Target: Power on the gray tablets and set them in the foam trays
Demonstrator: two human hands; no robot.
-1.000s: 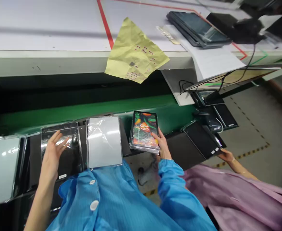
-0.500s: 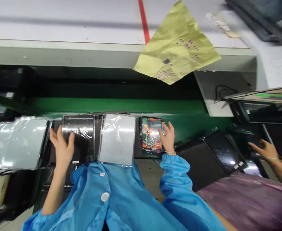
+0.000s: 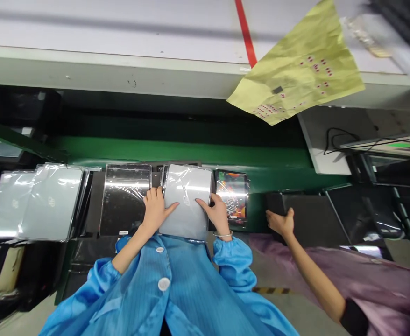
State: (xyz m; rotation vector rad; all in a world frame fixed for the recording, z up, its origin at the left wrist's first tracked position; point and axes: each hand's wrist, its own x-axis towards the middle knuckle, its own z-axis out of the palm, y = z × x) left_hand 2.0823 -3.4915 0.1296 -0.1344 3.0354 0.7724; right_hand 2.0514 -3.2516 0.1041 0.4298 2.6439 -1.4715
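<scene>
Green bench [image 3: 191, 147] below a white shelf [image 3: 121, 74]. Clear-wrapped silver panel [image 3: 187, 195] sits at 12 o'clock from my blue jacket [image 3: 189, 273]. Left hand [image 3: 155, 213] at its 9 o'clock edge, right hand [image 3: 218, 215] at 3 o'clock, both half spread, thumbs over its face; can't tell if either grips. Dark wrapped panel [image 3: 123, 207] at 9 o'clock, picture-screen tablet [image 3: 231, 192] at 3.

Two own hands [image 3: 153, 210] [image 3: 216, 214]; one colourful screen [image 3: 233, 195]; one bracelet [image 3: 223, 234]
</scene>
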